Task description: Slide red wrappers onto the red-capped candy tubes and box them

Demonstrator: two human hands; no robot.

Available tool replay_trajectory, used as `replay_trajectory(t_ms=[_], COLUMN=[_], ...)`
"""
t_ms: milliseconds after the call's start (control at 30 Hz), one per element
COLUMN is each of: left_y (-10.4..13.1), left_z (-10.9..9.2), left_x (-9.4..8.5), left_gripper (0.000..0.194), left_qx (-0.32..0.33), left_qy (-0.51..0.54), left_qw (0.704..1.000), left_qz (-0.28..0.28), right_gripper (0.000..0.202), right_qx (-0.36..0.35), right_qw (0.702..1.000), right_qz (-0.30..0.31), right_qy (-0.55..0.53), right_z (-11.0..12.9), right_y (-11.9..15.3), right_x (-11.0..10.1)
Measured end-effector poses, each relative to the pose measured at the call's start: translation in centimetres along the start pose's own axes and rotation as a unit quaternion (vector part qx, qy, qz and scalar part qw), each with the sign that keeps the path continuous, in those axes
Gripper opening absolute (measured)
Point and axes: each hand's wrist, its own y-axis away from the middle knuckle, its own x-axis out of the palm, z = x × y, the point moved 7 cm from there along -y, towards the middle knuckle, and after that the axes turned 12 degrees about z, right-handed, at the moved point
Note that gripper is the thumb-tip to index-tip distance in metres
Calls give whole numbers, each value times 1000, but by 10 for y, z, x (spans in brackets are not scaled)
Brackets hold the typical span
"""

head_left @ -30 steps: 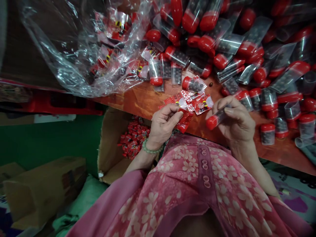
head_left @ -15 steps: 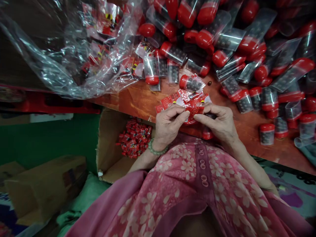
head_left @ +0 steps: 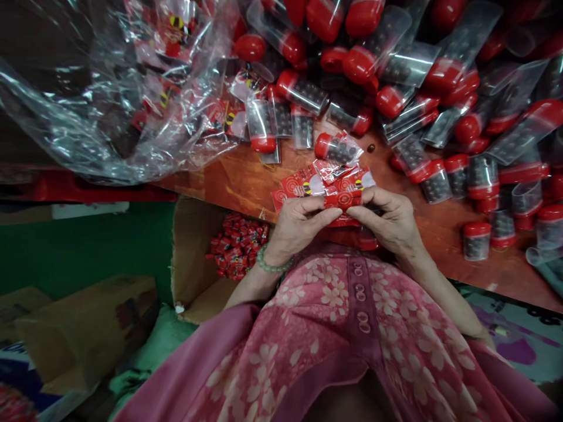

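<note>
Reddish table [head_left: 220, 183] runs slantwise across the view, a heap [head_left: 409, 64] of red-capped tubes covering its far right. At far left sprawls a clear bag [head_left: 101, 155] with printed packets inside; below the table's edge, a carton [head_left: 193, 264] holds small red pieces [head_left: 237, 246]. Left hand [head_left: 301, 225] and right hand [head_left: 387, 220], thumbs and forefingers closed, pinch a red packet [head_left: 342, 200] between them, above flat packets [head_left: 297, 184]. One tube [head_left: 368, 240] lies mostly hidden beneath the right hand; whether it is gripped, I cannot tell. Beyond sits a brown bead [head_left: 371, 147].

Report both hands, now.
Left hand: closed, pinching red packet.
Right hand: closed, pinching the packet's other end; can't tell if it also grips the tube.
</note>
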Motion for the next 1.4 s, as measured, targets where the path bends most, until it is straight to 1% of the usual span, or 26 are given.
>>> replay_trajectory(t_ms=[167, 233, 300, 433, 500, 567, 633, 733, 833, 900, 967, 1033, 1100, 1200, 1267, 1333, 1400], left_y=[0, -2, -3, -3, -2, -2, -2, -3, -5, -7, -9, -10, -9, -7, -4, -1, 1], left_z=[-2, -6, -11, -23, -27, -28, -27, -24, -18, -17, -19, -23, -28, -36, -41, -45, -48], left_x=[2, 2, 2, 2, 2, 2, 2, 1, 1, 3, 4, 3, 2, 0, 2, 5, 8], left_gripper=[34, 39, 40, 30, 24, 18, 16, 19, 29, 33, 33, 32, 30, 25, 20, 17, 17], left_qx=[-11, -4, 18, 99, 130, 143, 139, 117, 89, 91, 110, 138, 170, 224, 262, 289, 302], left_qy=[39, 36, 13, -50, -71, -92, -107, -108, -73, -46, -45, -68, -102, -169, -208, -236, -261], left_qw=[999, 999, 999, 993, 988, 985, 984, 987, 993, 994, 992, 988, 980, 960, 942, 928, 917], left_qz=[21, 26, 26, 29, 35, 39, 42, 34, 25, 27, 31, 31, 22, 1, -4, -4, -4], right_gripper=[36, 39, 37, 31, 29, 28, 26, 19, 17, 20, 22, 25, 26, 18, 10, 12, 18], right_qx=[7, 13, 21, 3, -10, -9, -2, 0, -40, -64, -83, -108, -119, -82, -66, -82, -112], right_qw=[999, 998, 995, 995, 993, 990, 989, 993, 996, 994, 993, 991, 991, 996, 997, 995, 989], right_qz=[31, 51, 69, 79, 77, 64, 48, 44, 65, 79, 81, 72, 57, 13, -19, -17, 16], right_qy=[-24, -47, -64, -68, -89, -123, -139, -109, -54, -25, -6, 7, 13, 16, 27, 52, 94], right_z=[-3, -4, -5, -1, 0, -2, -3, -3, 4, 7, 9, 11, 12, 9, 11, 23, 39], right_y=[1, 1, 2, 1, 2, 2, 3, 3, 2, 1, 2, 3, 6, 11, 17, 22, 25], right_x=[3, 3, 3, 1, 0, -1, -3, -5, -3, -1, -1, -4, -8, -19, -27, -29, -26])
